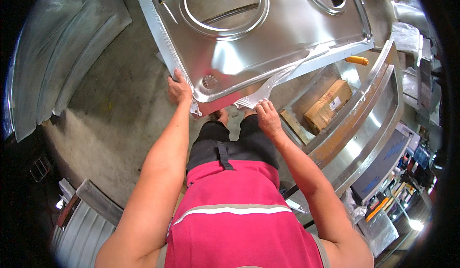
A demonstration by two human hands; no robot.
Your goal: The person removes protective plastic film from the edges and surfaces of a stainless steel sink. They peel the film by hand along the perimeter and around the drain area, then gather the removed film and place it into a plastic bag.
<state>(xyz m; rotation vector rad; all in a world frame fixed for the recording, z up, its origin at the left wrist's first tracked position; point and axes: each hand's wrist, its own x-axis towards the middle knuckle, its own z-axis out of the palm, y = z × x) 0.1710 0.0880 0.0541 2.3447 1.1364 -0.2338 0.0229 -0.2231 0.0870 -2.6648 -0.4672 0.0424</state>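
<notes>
In front of me is a shiny stainless steel panel with two ringed round openings and a small vent pattern near its near left corner. My left hand is closed around the panel's left edge, close to that corner. My right hand pinches the end of a whitish strip of protective film. The strip is loose and crumpled near the hand, and runs along the near edge toward the right corner. A screwdriver with a black and yellow handle lies on the panel's far left part.
Right of me stands a metal-framed bench with rusty edges. A cardboard box sits beside it, below an orange handle. Large film-wrapped pieces stand at the left. A corrugated metal piece is at lower left.
</notes>
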